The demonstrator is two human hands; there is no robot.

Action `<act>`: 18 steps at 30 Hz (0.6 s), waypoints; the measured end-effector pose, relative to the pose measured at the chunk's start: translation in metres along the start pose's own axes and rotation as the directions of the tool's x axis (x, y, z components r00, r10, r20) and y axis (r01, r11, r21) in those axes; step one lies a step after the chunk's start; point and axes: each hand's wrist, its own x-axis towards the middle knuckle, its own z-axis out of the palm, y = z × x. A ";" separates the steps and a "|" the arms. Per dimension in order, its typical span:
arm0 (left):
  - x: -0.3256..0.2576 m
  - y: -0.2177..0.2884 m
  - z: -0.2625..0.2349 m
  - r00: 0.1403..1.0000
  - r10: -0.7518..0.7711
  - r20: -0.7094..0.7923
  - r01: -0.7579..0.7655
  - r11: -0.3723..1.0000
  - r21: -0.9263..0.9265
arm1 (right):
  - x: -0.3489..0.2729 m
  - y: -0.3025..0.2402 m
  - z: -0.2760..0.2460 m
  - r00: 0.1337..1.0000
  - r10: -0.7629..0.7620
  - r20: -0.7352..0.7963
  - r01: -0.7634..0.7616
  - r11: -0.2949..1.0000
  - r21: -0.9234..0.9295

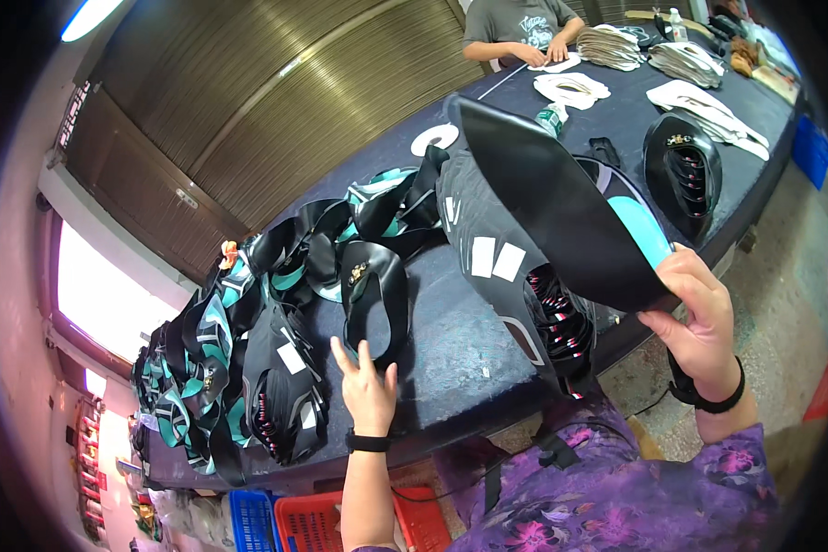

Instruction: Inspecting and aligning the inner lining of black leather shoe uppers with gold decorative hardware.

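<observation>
My right hand grips a black shoe upper by its near right end, thumb and fingers pinching the edge. This upper is raised above the table, and its teal lining shows beside my fingers. My left hand is open, fingers spread, by the lower end of a black looped shoe upper with a gold ornament. I cannot tell whether its fingertips touch that piece. Under the raised upper lies a stack of dark grey shoe uppers with white labels. To the left is a heap of black and teal uppers.
Across the dark table, a person handles a white piece. White shoe-shaped pieces lie near a green-labelled bottle. More black uppers are stacked at right. Blue and red baskets stand below the front edge.
</observation>
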 end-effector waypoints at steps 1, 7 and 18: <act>0.001 0.005 -0.004 1.000 0.000 -0.023 0.001 0.999 0.035 | -0.001 0.003 0.000 0.998 0.059 -0.009 -0.059 0.997 0.056; -0.011 0.094 -0.034 0.764 0.642 -0.068 -0.632 0.722 -0.282 | -0.003 0.014 0.001 0.978 0.189 -0.095 -0.181 0.980 0.084; -0.039 0.167 0.005 0.587 0.807 0.063 -0.744 0.568 -0.352 | -0.020 0.019 0.001 0.999 0.051 0.020 -0.043 0.964 -0.264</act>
